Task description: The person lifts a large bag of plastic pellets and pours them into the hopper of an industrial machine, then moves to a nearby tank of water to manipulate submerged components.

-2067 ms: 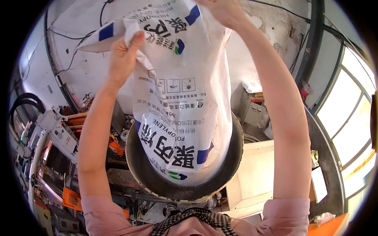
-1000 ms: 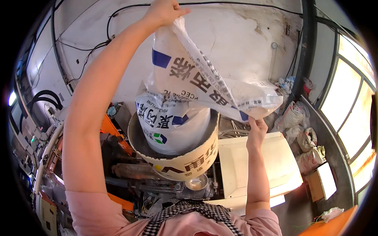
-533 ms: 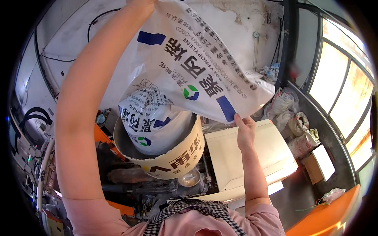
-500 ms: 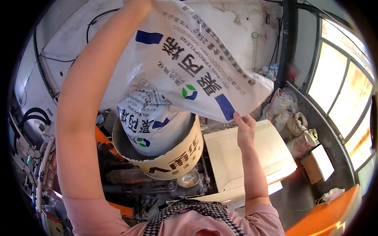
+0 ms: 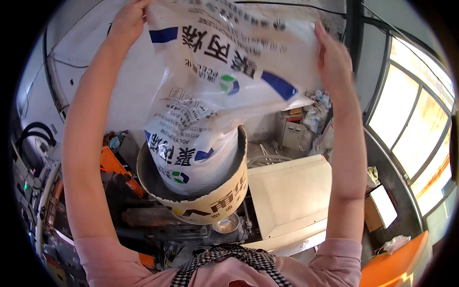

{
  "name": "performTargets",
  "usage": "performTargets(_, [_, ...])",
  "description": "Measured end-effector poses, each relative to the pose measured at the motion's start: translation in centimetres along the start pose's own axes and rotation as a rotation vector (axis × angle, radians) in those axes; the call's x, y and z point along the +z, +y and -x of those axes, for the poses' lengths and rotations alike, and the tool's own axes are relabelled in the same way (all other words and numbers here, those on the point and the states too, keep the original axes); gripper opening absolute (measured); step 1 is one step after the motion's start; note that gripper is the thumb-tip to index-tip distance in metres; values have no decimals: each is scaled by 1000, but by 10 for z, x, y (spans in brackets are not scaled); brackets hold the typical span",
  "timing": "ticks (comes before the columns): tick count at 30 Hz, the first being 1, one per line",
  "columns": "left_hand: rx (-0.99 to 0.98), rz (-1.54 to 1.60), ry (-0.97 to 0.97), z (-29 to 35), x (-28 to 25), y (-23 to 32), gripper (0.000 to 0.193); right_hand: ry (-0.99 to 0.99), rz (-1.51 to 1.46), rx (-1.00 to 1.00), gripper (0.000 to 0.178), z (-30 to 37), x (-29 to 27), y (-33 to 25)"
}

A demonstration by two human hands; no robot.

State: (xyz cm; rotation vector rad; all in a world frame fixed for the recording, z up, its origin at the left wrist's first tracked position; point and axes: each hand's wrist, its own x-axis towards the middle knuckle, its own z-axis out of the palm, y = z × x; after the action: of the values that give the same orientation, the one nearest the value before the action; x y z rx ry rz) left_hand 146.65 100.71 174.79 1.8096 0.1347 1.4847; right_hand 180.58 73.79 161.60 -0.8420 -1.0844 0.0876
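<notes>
A large white plastic sack (image 5: pixel 196 81) with blue and green print is stretched upright between my raised hands. Its lower part bulges inside a round cream-coloured tub (image 5: pixel 210 205) with dark lettering and a ragged rim. My left hand (image 5: pixel 130 21) is closed on the sack's upper left corner, at the top of the view. My right hand (image 5: pixel 333 57) grips the sack's right edge, higher than the tub, its fingers partly behind the plastic and slightly blurred. What lies beneath the sack in the tub is hidden.
Right of the tub is a cream machine cover (image 5: pixel 291 196). A small metal bowl (image 5: pixel 225 223) sits below the tub. Orange machine parts (image 5: pixel 117 167) stand at the left, an open carton (image 5: pixel 381 208) and an orange panel (image 5: pixel 399 258) at the right. A grey box (image 5: pixel 291 134) stands behind.
My right hand has risen from the sack's lower right corner to its upper right edge. My left hand has come down a little into fuller view. The sack is spread wider.
</notes>
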Motion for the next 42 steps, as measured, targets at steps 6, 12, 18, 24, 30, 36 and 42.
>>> performTargets(6, [1,213,562,38,-103,1,35,-138,-249,81,42,-131,112,-29])
performTargets(12, [67,333,608,120,-271,-64,29,-536,-61,-111,57,-116,245,-25])
performTargets(18, [-94,416,802,198,-302,-113,24,-668,577,-112,61,-62,304,-22])
performTargets(24, [-94,411,778,200,-285,-108,29,-510,1163,-849,47,-74,360,28])
performTargets(30, [-99,386,777,181,-266,-95,29,-595,1265,-785,35,-108,309,42])
performTargets(36, [23,181,456,90,-191,-7,27,-135,905,-416,30,-83,231,6])
performTargets(42, [189,45,295,88,-99,32,30,154,432,-337,34,-47,58,18])
